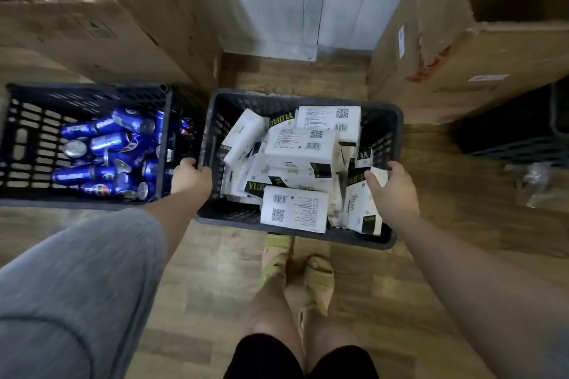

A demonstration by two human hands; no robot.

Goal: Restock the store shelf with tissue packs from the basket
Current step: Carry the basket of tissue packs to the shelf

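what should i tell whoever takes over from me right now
Left hand grips the left rim of the tissue basket.
Right hand grips a tissue pack at the basket's right side.
The basket sits on the floor, full of loosely piled tissue packs.
A second basket to the left holds blue cans; not part of this job.
Done: nothing visibly shelved; no shelf in view.
Left: carry the packs to the shelf and stock them.

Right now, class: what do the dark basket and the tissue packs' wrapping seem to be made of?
Basket: moulded plastic, matte dark grey; its slotted lattice walls suggest this.
Tissue packs: probably thin plastic film, slightly glossy white, with printed barcodes; paper cannot be ruled out.
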